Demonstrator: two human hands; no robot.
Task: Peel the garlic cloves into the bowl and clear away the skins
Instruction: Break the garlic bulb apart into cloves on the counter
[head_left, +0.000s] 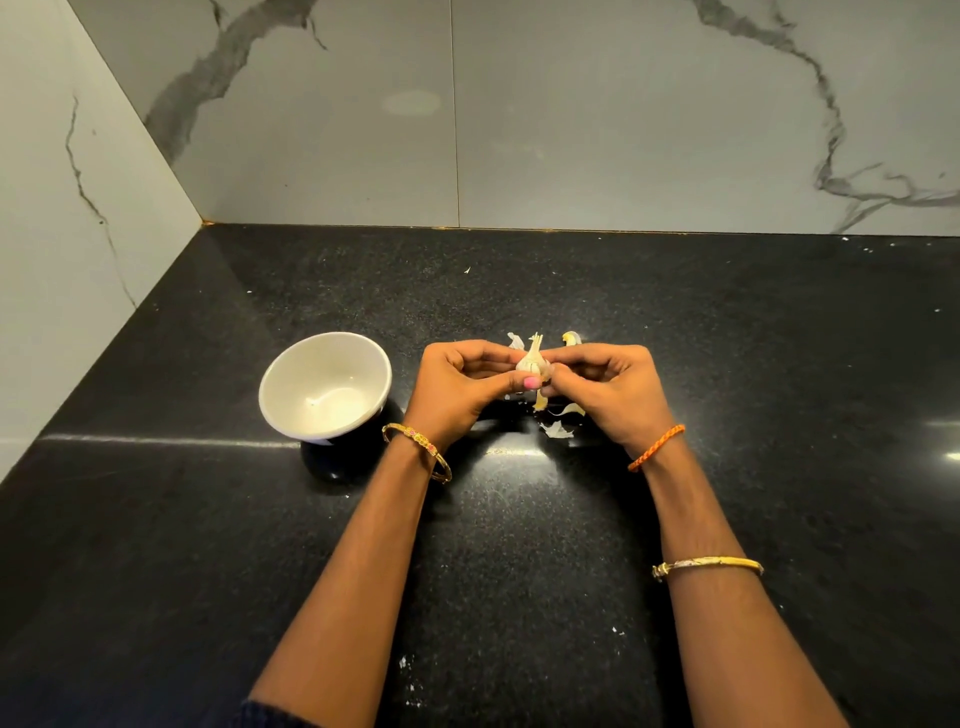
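A garlic bulb (531, 359) is held above a black speckled countertop (519, 545), pinched between both hands near the middle of the scene. The left hand (460, 387) is curled around the bulb's left side, its thumb with a pink-painted nail pressed against the bulb's near face and its fingers wrapped behind. The right hand (613, 384) is closed in from the right, its thumb and fingertips pinched on the bulb's right side where dry skin is seen. Both forearms are extended from the near edge, converging toward the bulb.

The bulb is seen as whitish and papery, with its dry stem tuft pointed up and away from the camera. A strip of yellowish skin hangs just below it.

Loose skins (558, 423) are scattered on the countertop beneath and just near of the hands, and more pieces (570, 338) are seen just beyond the fingers. A white bowl (291, 405) is set to the left of the left hand, near but apart; nothing can be made out inside it.

A gold bangle (415, 449) is worn at the left wrist, an orange braided band (655, 447) at the right wrist and a second gold bangle (707, 565) further down the right forearm. Marble-veined wall tiles (623, 130) are seen behind the countertop.
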